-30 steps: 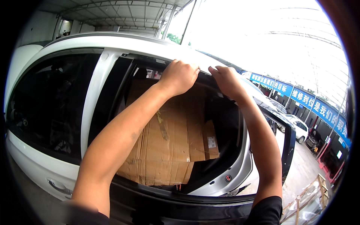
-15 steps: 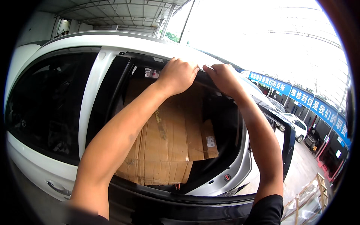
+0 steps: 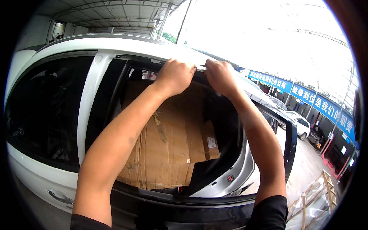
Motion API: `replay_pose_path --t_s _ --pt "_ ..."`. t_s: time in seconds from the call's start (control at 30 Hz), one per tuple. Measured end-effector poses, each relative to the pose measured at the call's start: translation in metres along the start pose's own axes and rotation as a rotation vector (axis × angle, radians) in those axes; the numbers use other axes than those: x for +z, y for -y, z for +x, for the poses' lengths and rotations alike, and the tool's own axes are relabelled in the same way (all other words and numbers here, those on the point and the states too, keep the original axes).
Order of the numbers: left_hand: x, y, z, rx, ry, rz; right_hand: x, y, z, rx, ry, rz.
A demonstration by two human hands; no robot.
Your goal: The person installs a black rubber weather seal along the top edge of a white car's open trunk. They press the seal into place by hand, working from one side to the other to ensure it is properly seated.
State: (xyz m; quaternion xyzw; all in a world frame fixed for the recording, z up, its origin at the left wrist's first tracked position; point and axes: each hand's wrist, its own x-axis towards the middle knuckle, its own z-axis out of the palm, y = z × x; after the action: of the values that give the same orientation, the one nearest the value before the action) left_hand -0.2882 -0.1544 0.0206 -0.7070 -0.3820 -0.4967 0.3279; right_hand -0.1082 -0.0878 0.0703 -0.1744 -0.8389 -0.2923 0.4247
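Both arms reach up to the top edge of a window opening in the side of a white car (image 3: 87, 115). My left hand (image 3: 175, 78) is closed at that edge, its fingers curled over and their tips hidden. Just right of it, my right hand (image 3: 219, 75) is also closed, with a thin narrow piece showing by its thumb. What either hand grips is too hidden to name. Below the hands, brown cardboard (image 3: 168, 134) fills much of the opening inside the black window frame (image 3: 111, 99). A small white label (image 3: 211, 142) sits on its right part.
An open dark-edged door frame (image 3: 290, 149) stands right of my right forearm. At the lower right lies a wooden crate frame (image 3: 329, 188) with clear plastic wrap (image 3: 312, 195). Another white car (image 3: 301, 124) is parked beyond, under a blue banner (image 3: 306, 94).
My view has shifted slightly, so the car and cardboard sit a little further left in the picture. Both hands stay closed at the top edge, with the right wrist slightly changed in angle.
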Motion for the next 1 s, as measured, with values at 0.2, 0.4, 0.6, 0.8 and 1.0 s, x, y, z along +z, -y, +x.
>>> replay_pose_path --t_s 0.2,0.4,0.6,0.8,1.0 --pt "0.005 0.003 0.002 -0.028 0.039 -0.002 -0.076 0.0 -0.045 0.06 -0.043 -0.207" --pt "0.006 0.005 0.005 -0.034 0.027 0.044 -0.158 0.072 -0.174 0.182 0.902 0.044" --pt "0.012 0.006 0.006 -0.02 -0.027 0.068 -0.182 0.067 -0.201 0.441 0.762 -0.319" --pt "0.006 0.005 0.006 -0.128 0.038 -0.001 -0.108 0.023 -0.089 0.321 0.21 -0.215" --pt "-0.007 -0.011 0.009 -0.209 0.081 -0.057 -0.027 0.017 0.013 0.362 0.336 0.081"
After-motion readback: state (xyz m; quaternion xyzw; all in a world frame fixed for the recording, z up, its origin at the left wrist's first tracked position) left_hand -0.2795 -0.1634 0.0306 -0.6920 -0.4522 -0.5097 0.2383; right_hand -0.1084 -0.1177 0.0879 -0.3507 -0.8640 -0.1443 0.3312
